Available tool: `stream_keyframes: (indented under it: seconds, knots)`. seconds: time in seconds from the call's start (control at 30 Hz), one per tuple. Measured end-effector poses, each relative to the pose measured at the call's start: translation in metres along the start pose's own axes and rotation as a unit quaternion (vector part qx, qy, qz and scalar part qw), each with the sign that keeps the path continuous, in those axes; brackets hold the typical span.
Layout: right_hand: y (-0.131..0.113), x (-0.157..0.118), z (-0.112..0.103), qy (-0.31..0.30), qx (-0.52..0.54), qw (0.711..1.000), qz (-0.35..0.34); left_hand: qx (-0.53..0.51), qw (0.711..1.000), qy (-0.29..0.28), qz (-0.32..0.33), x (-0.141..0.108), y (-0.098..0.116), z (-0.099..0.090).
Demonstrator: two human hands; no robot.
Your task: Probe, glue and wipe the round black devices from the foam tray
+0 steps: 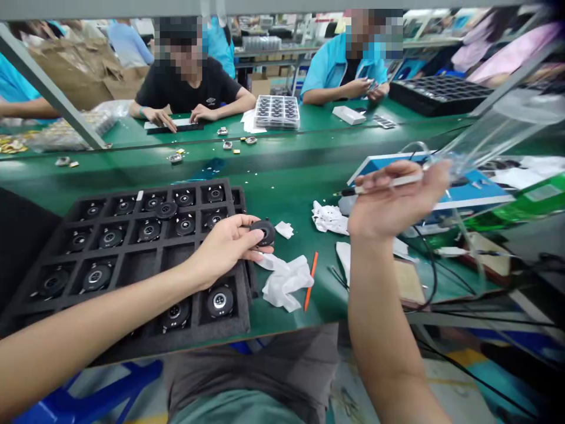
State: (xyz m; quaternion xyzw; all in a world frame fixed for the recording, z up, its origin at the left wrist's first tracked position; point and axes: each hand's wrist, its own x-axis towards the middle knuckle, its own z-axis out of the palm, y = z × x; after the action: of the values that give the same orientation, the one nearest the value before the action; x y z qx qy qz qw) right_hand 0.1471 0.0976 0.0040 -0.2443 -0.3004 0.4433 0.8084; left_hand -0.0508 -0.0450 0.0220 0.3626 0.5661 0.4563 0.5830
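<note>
My left hand (227,244) pinches a round black watch case (263,232) by its edge, above the right side of a black foam tray (174,256). Several similar round cases with metallic ring centres sit in the tray's square compartments. One case (166,209) lies across a divider. Held up to the right, my right hand (392,197) is closed round a thin white pen-shaped tool (404,181) with a dark tip pointing left. Its far end is partly hidden by my fingers. Crumpled white wipes (289,282) lie below the left hand.
An orange stick (311,281) lies beside the wipes. At right are a blue-and-white box (474,188), a clear cylinder (489,132), a green bottle (521,203) and loose cables. Across the bench, co-workers handle parts near a clear tray (277,112). A metal frame bar (53,85) slants at left.
</note>
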Motion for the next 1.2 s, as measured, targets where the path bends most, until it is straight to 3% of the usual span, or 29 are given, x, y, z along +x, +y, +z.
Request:
stream_keyframes:
  seconds: [0.07, 0.2, 0.33, 0.43, 0.6, 1.2]
  knots:
    - [-0.021, -0.016, 0.018, -0.088, 0.082, 0.992, 0.044, 0.005, 1.0, 0.002, 0.019, 0.002, -0.003, -0.003]
    - [-0.042, -0.047, 0.039, -0.227, 0.13, 0.958, 0.121, 0.016, 0.999, -0.023, 0.043, 0.002, -0.008, -0.009]
    - [-0.035, -0.058, 0.031, -0.3, 0.116, 0.932, 0.166, 0.014, 0.998, -0.034, 0.041, 0.003, -0.011, -0.01]
    - [-0.022, -0.056, 0.018, -0.334, 0.155, 0.918, 0.149, 0.025, 0.998, -0.033, 0.042, 0.004, -0.013, -0.01]
    - [-0.009, -0.056, 0.01, -0.362, 0.161, 0.906, 0.147, 0.03, 0.997, -0.054, 0.051, 0.005, -0.015, -0.01]
    - [-0.004, -0.063, 0.014, -0.379, 0.179, 0.896, 0.147, 0.032, 0.996, -0.074, 0.044, 0.005, -0.014, -0.01]
